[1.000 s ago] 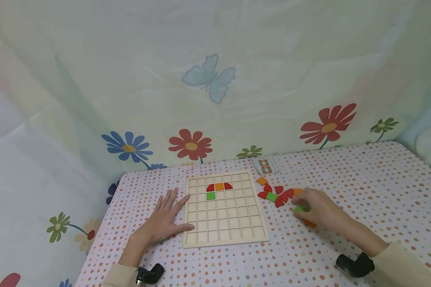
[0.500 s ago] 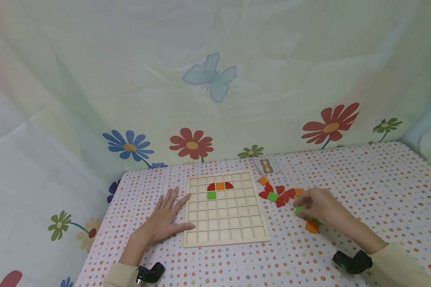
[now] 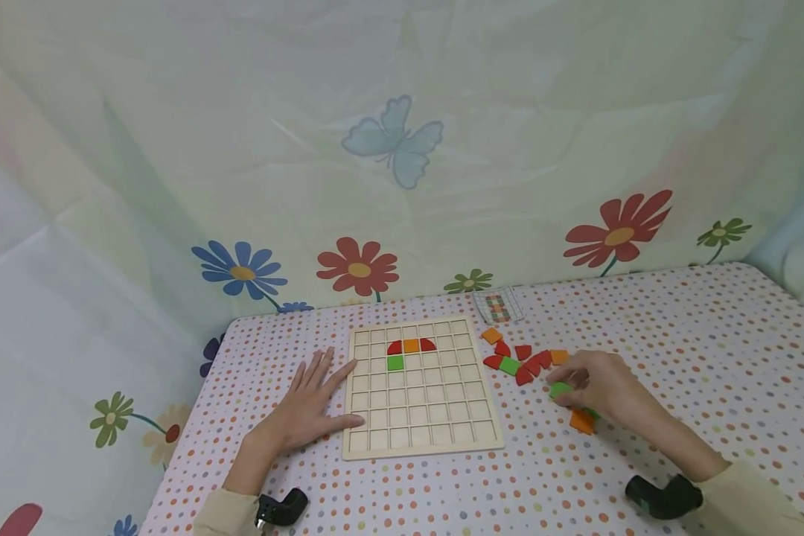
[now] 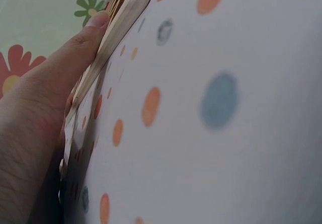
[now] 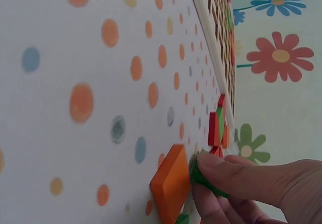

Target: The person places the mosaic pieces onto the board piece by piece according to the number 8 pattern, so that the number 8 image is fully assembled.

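Observation:
My left hand lies with spread, straight fingers at the left edge of a wooden grid board. Its thumb touches the board's rim in the left wrist view. In the board's cells sit two red quarter-round tiles, an orange square between them, and a green square below the left one. To the right of the board, my right hand pinches a green tile between thumb and fingers, low over the cloth. An orange tile lies just beside it, with part of another green tile showing.
Several loose red tiles, a green tile and orange tiles lie between the board and my right hand. A small pattern card lies at the back of the dotted tablecloth. A flowered curtain hangs behind.
My right hand has shifted slightly up and right with the green tile, uncovering more of the orange tile beneath it. The left hand stays put on the board's edge.

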{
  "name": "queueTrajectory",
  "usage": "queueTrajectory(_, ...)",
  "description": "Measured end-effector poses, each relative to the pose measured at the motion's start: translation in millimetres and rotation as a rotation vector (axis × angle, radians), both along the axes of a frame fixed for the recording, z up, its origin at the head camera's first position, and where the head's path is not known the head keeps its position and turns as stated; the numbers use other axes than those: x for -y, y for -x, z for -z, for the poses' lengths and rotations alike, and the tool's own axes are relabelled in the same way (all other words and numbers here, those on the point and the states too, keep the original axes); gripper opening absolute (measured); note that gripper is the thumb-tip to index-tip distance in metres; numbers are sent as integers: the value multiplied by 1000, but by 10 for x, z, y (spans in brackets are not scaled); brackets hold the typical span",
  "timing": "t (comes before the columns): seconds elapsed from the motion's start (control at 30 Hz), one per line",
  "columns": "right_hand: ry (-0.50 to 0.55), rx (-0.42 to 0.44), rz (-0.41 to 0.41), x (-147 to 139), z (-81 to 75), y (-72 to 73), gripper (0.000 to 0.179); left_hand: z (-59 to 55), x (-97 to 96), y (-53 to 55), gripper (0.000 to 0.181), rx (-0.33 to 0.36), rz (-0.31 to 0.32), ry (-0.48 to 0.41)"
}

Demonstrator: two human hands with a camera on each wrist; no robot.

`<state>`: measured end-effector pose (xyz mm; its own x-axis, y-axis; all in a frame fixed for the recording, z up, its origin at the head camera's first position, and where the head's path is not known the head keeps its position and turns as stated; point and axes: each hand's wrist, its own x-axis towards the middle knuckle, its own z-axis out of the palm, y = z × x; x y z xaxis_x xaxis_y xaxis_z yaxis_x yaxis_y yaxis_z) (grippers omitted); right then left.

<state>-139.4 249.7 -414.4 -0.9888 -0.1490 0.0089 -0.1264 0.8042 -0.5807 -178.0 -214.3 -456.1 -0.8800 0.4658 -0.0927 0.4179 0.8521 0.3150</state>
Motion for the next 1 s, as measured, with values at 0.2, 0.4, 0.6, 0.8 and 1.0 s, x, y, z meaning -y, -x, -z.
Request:
queueTrajectory(0.2,45,-116,-52,199,-29,11,26,3,2,-4,96,1,-5,-2)
queueTrajectory(0.4,94,-228,-137,546,-108,199,27,4,5,4,96,1,-4,-1)
queueTrajectory(0.6,193,-197,-231,894,-124,466,27,10,12,18,96,1,1,-3)
queueTrajectory(0.8,236,-149,-273,1164,-69,670,23,13,7,30,97,5,1,-2)
queueTrajectory(1.0,224,-154,-324,1293,-15,807,17,14,14,29,97,7,-7,5)
